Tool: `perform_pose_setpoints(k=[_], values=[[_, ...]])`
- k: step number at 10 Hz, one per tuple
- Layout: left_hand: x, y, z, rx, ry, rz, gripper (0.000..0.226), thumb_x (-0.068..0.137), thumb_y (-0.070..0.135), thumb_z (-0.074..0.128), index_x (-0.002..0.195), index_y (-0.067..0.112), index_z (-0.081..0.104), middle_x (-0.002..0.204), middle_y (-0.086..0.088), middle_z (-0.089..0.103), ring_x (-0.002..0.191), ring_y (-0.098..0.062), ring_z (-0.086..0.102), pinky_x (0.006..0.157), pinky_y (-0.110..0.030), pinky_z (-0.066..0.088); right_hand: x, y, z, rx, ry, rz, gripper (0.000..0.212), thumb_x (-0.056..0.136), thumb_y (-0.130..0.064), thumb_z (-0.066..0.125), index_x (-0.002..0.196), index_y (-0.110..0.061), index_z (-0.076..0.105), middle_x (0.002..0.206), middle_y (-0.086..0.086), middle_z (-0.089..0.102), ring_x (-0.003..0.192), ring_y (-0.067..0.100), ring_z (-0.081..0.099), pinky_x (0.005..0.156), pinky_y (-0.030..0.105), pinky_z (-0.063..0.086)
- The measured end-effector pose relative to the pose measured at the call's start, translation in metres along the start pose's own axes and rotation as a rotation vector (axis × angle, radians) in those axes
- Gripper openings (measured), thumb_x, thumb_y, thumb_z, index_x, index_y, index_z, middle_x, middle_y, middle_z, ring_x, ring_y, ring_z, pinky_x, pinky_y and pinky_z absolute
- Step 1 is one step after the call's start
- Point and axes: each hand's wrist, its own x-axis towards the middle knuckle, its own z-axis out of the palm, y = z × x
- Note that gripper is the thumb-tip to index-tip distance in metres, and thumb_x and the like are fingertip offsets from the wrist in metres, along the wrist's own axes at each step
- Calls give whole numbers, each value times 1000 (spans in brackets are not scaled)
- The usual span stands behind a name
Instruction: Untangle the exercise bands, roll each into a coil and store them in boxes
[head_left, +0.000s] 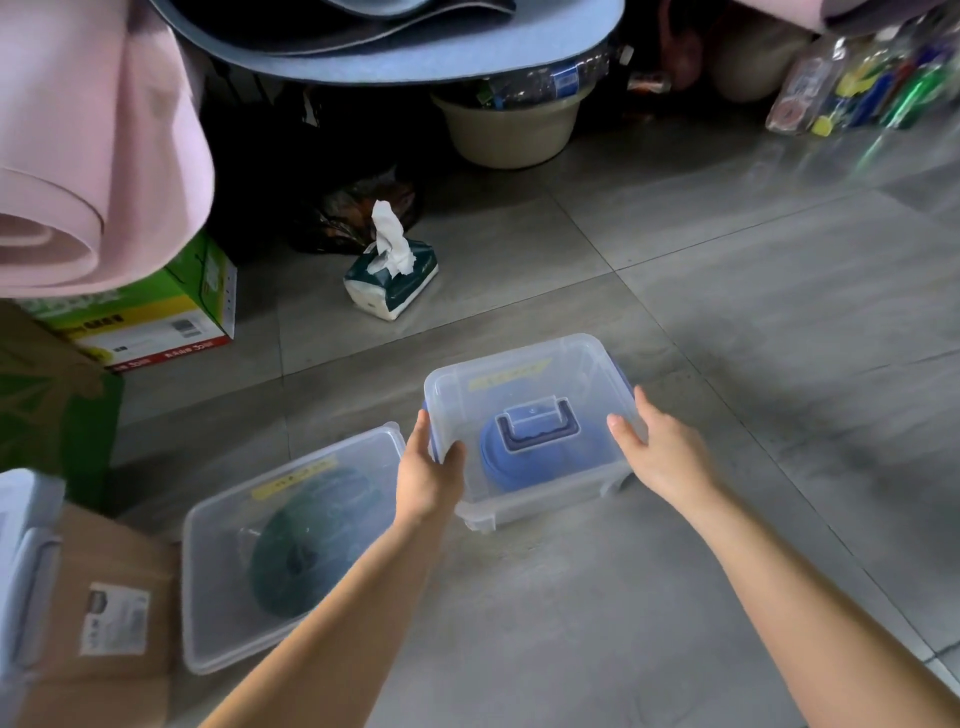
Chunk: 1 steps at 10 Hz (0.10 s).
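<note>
Grey floor tiles (727, 322) fill most of what we see, with a rolled pink mat (78, 156) hanging in at upper left and a stack of blue-grey mats (415, 57) across the top. A brown carton (119, 613) sits at lower left, a green printed carton (171, 306) behind it. Just beside the brown carton lies the second clear box (228, 582), a yellow label on top and the green band (311, 545) coiled inside. To its right, near the middle of the floor, stands the lidded clear box (519, 374), which we hold at both ends. A beige basin (509, 130) sits under the mats, and a tissue pack (392, 280) stands on the tiles with one sheet pulled up. Our left hand (428, 467) clamps the box's left end, thumb on the near face and fingers wrapped round the corner. Our right hand (660, 452) grips the right end, thumb over the lid edge, fingers together along the side wall. The blue band (498, 462) lies coiled inside this box, under the lid's blue handle (535, 423).
</note>
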Motion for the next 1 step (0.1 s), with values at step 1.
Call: perform_pose_setpoints(k=[1], values=[[-37,-14,-22,-2,-49,-10,46,94,20,53,140,22,43,108,11,61,97,-13,60,69,-14,42,-7,3,-7,133,-24,24,72,93,-42,51,150,-15,16,153,8,29,139,25,30,108,35,27]])
